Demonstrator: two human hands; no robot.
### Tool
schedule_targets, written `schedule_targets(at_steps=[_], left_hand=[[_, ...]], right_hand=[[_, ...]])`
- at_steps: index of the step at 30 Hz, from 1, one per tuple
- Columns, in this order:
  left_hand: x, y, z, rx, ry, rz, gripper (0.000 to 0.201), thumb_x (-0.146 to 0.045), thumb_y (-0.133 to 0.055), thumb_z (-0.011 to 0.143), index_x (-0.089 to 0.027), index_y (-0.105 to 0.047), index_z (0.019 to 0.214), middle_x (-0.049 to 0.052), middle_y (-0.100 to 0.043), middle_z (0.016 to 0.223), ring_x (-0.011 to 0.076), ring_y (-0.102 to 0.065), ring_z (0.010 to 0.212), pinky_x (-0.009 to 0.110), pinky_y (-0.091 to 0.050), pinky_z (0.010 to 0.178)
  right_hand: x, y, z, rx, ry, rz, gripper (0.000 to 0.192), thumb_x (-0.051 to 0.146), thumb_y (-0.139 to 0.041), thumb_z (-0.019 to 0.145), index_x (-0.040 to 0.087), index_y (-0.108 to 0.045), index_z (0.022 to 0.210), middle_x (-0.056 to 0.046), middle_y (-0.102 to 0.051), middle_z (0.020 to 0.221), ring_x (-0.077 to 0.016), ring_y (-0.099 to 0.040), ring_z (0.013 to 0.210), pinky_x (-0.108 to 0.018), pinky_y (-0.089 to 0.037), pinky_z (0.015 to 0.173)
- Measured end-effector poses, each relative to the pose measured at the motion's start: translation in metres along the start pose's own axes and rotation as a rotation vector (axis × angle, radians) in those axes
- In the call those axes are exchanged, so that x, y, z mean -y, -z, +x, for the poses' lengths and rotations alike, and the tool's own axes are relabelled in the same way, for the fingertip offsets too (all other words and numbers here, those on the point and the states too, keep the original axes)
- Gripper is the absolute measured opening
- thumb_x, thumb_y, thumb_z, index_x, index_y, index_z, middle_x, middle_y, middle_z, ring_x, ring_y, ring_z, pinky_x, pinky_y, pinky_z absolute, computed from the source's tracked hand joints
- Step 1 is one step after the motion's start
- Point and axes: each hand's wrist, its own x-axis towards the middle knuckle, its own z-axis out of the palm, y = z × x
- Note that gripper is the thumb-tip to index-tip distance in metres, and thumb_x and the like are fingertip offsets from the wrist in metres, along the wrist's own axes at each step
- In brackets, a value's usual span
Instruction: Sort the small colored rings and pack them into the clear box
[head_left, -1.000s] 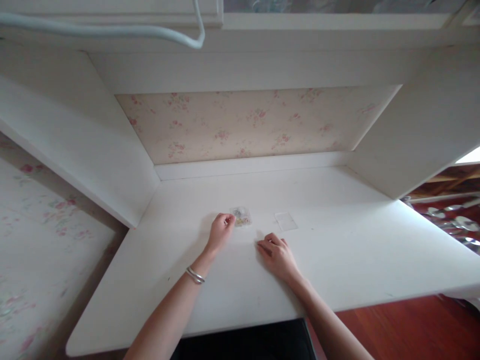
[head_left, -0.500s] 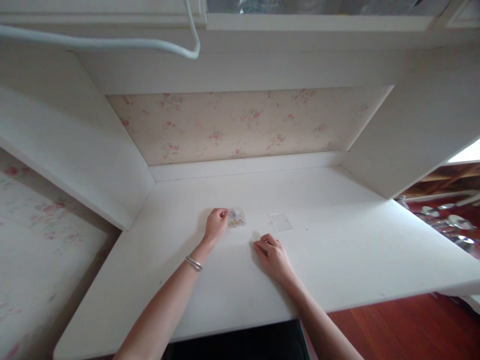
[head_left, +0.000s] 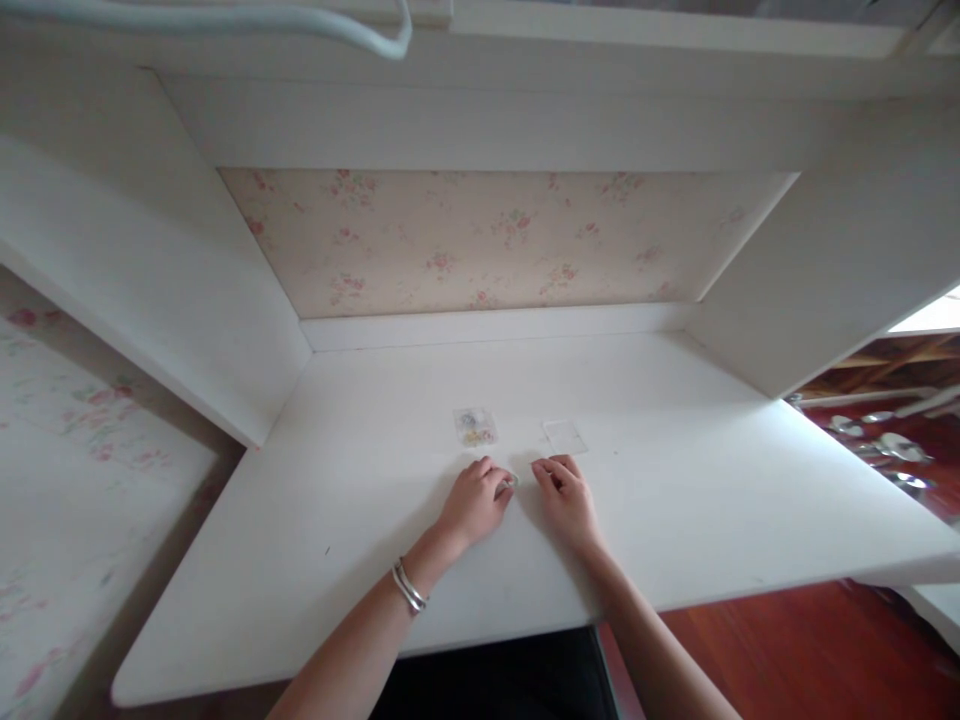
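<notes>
On the big white worktop [head_left: 675, 480], under the flowery back wall [head_left: 487, 240], both hands are now sitting close together in the middle. The left hand [head_left: 474, 500] was up beside the little clear bag of beads [head_left: 475, 427] a moment ago; it is now pulled back toward the person, and the bag is lying alone just past it, not touched. The right hand [head_left: 568, 495] is resting flat beside it, fingers loosely curled and holding nothing. The left fingers [head_left: 501, 482] are pinching together on something tiny and pale, too small to tell what. The clear square piece [head_left: 565, 437] is lying just past the right hand. A silver bangle [head_left: 409, 587] is sitting on the left wrist
</notes>
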Motion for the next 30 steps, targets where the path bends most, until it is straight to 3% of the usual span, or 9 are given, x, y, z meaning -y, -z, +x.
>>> schedule_targets(at_steps=[10,18,23,30], left_hand=[[0.005,-0.005,-0.009,-0.006,-0.031,0.057,0.017,-0.02,-0.047,0.088,-0.019,-0.064,0.086,0.006,-0.058,0.088,0.0179,-0.055,0.085,0.033,-0.042,0.079],[0.012,0.001,-0.007,-0.141,0.079,-0.215,0.014,-0.018,-0.046,0.087,-0.018,-0.06,0.084,0.004,-0.056,0.088,0.0149,-0.054,0.08,0.029,-0.045,0.074],[0.016,0.005,-0.006,-0.239,0.11,-0.254,0.015,-0.018,-0.045,0.086,-0.017,-0.059,0.082,0.005,-0.056,0.087,0.0156,-0.054,0.084,0.03,-0.044,0.077],[0.018,0.006,-0.006,-0.244,0.114,-0.283,0.014,-0.019,-0.047,0.086,-0.017,-0.061,0.084,0.005,-0.056,0.087,0.0148,-0.054,0.081,0.029,-0.045,0.075]], right_hand=[[0.01,-0.015,0.007,0.06,-0.077,0.03,0.037,0.049,-0.049,0.083,0.018,-0.069,0.084,-0.006,-0.06,0.087,-0.0148,-0.056,0.067,-0.028,-0.045,0.063],[0.025,-0.048,0.062,0.078,-0.033,0.06,0.032,0.048,-0.053,0.078,0.021,-0.07,0.079,-0.005,-0.063,0.085,-0.0139,-0.056,0.067,-0.028,-0.045,0.065],[0.023,-0.07,0.097,0.072,-0.065,0.073,0.031,0.045,-0.054,0.076,0.02,-0.072,0.082,-0.006,-0.066,0.086,-0.0176,-0.059,0.076,-0.03,-0.046,0.07],[0.015,-0.079,0.105,0.072,-0.075,0.046,0.029,0.042,-0.056,0.075,0.018,-0.073,0.08,-0.006,-0.067,0.084,-0.0213,-0.06,0.08,-0.035,-0.045,0.074]])
